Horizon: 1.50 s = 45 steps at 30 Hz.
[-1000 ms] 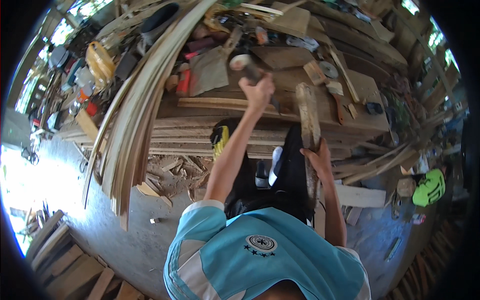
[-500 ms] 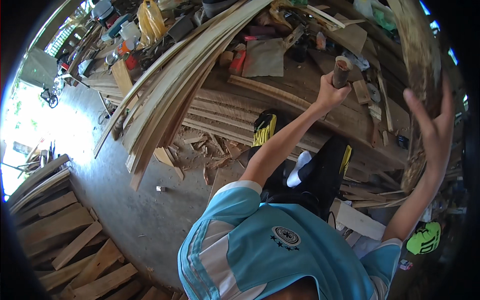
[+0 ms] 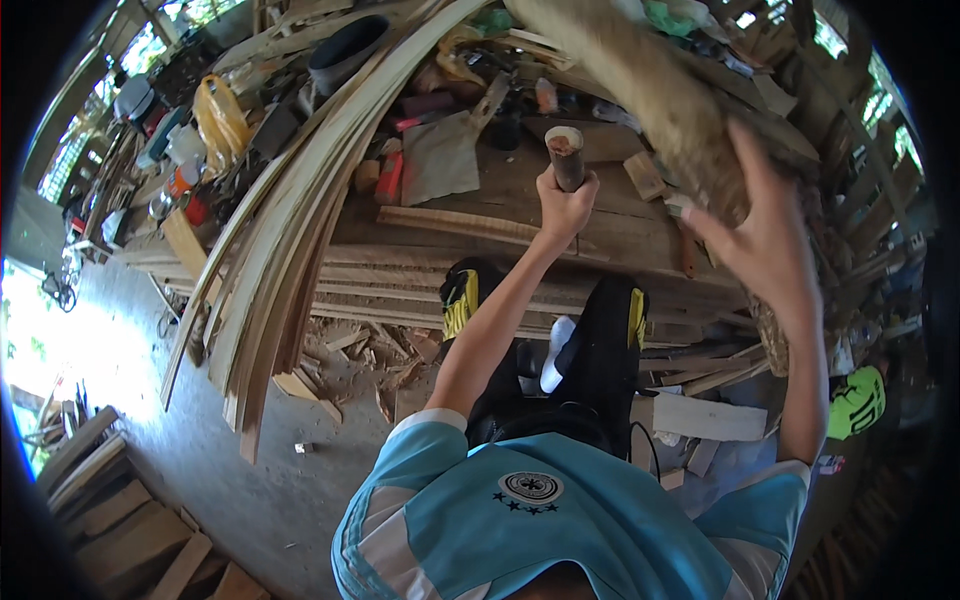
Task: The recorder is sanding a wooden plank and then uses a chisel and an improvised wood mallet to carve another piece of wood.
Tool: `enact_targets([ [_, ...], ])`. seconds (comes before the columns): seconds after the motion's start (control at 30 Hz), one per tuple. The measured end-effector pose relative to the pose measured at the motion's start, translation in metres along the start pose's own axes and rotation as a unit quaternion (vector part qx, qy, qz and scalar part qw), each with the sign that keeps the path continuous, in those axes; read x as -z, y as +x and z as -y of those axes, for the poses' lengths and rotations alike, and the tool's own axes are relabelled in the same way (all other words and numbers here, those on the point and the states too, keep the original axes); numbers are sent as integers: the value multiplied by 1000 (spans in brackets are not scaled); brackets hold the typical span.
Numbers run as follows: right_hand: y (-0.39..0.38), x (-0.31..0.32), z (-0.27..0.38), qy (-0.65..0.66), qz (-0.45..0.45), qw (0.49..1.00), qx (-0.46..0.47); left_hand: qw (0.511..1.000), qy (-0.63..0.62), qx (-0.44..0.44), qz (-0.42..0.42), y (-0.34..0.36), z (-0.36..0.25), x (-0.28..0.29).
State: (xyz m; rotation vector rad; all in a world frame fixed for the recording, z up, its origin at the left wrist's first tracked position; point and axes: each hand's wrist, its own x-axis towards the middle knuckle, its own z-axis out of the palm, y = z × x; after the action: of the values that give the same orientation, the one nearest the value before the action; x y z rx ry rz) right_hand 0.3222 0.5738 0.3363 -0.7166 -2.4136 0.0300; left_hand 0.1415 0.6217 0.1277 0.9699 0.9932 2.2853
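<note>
My left hand (image 3: pixel 566 208) is wrapped round a short, dark round piece of wood (image 3: pixel 567 165) with a pale cut end, held upright over the workbench. To the right, my right hand (image 3: pixel 768 245) has its thumb and fingers spread, blurred by motion. It lies at the side of a long, rough log (image 3: pixel 650 75) that slants from the top middle down to the right. The log is blurred too, and whether my palm presses on it cannot be made out. A small wood block (image 3: pixel 644 176) lies on the bench between the two hands.
The bench (image 3: pixel 480 215) carries a grey sheet (image 3: pixel 440 158), a red item (image 3: pixel 389 178), a yellow plastic bag (image 3: pixel 220 120) and clutter. Long thin wood strips (image 3: pixel 290 220) jut off its left side. Offcuts (image 3: pixel 385 355) litter the floor below; planks (image 3: pixel 130 540) lie lower left.
The log has swung from near upright at the far right to a leftward slant, my right hand moving along with it. My left hand still grips the round wood. The whole view has shifted.
</note>
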Motion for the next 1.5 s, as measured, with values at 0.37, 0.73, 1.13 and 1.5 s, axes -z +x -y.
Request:
enact_targets([
  [0.37, -6, -2, 18, -76, 135, 980, -122, 997, 49, 36, 52, -10, -7, -7],
  [0.73, -11, 11, 16, -84, 103, 983, -131, 986, 109, -42, 118, -14, -11, -26],
  [1.13, -25, 26, 15, 102, -55, 978, -173, 985, 105, -36, 129, -15, -2, -27],
  [1.5, -144, -62, -46, 230, -37, 929, -287, 998, -47, 4, 52, -5, -6, -1],
])
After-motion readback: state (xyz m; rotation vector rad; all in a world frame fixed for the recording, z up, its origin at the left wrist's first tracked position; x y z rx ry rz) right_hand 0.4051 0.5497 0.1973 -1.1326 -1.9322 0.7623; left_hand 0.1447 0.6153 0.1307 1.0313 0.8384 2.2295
